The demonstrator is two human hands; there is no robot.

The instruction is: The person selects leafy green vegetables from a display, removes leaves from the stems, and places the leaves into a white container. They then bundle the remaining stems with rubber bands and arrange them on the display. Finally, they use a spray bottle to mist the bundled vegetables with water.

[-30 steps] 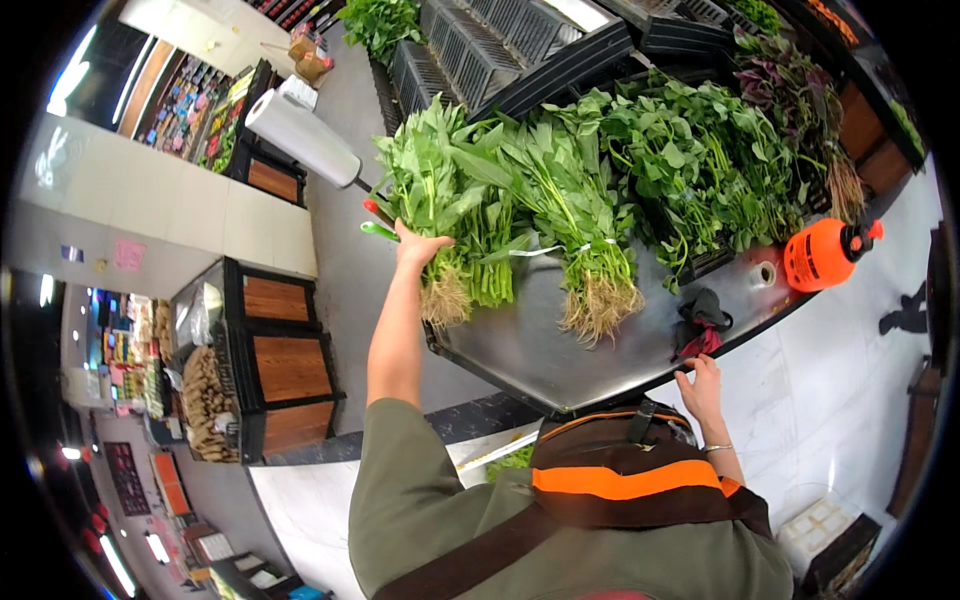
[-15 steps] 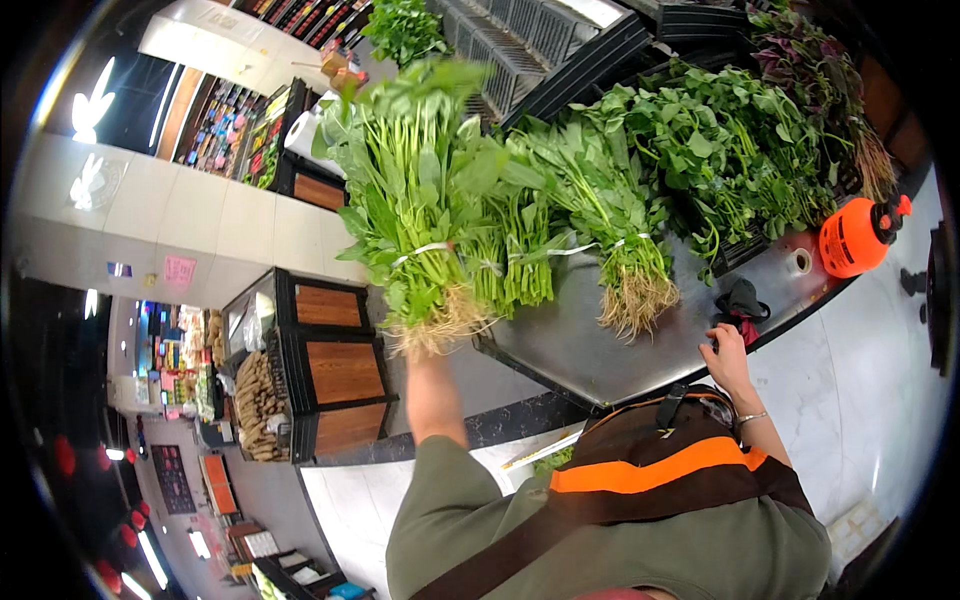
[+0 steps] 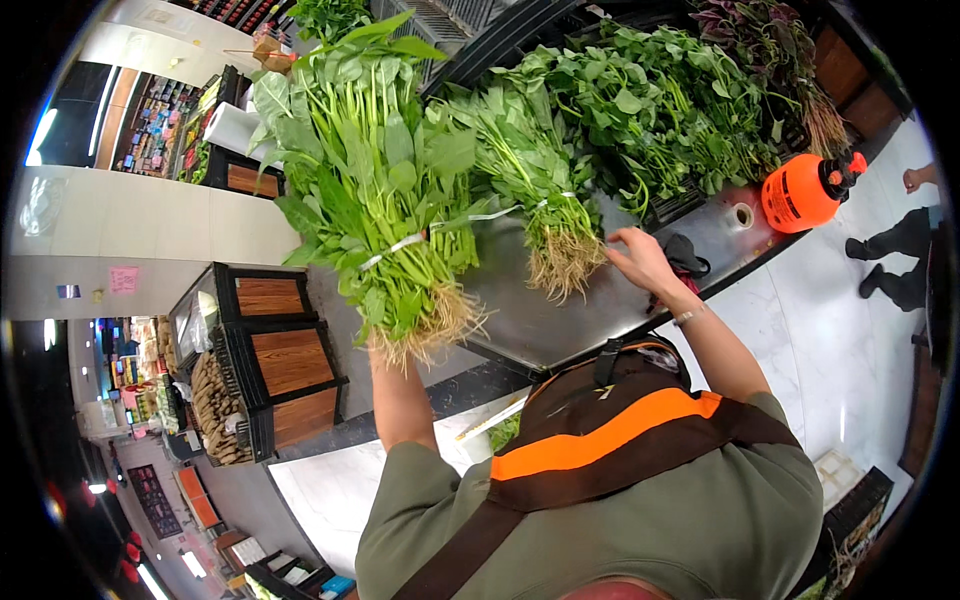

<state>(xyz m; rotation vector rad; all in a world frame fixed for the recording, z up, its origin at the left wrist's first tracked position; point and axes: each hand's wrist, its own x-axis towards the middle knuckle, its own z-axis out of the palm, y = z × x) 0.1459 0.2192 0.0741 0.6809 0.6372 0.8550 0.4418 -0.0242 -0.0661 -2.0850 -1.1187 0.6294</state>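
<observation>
A large bunch of leafy greens point(image 3: 375, 190), tied with a pale band and with stringy roots, stands raised over the counter's left side. My left hand point(image 3: 388, 362) holds it from beneath; its fingers are hidden behind the roots and stems. A second rooted bunch of greens point(image 3: 560, 215) lies on the metal counter point(image 3: 535, 325), a white tie around its stems. At its roots is my right hand point(image 3: 640, 258), fingers stretched out and nothing in the grasp; whether the fingertips touch the roots I cannot tell.
Loose leafy greens point(image 3: 660, 110) fill a black crate at the back, with purple-leaved greens point(image 3: 765, 50) beyond. An orange spray bottle point(image 3: 800, 195), a small roll point(image 3: 740, 216) and a dark cloth-like item point(image 3: 685, 257) are on the right. Another person's legs point(image 3: 895, 250) show far right.
My right hand has left the counter's front edge and reached left to the lying bunch's roots. My left hand still holds the large bunch. A person has come into view at the right.
</observation>
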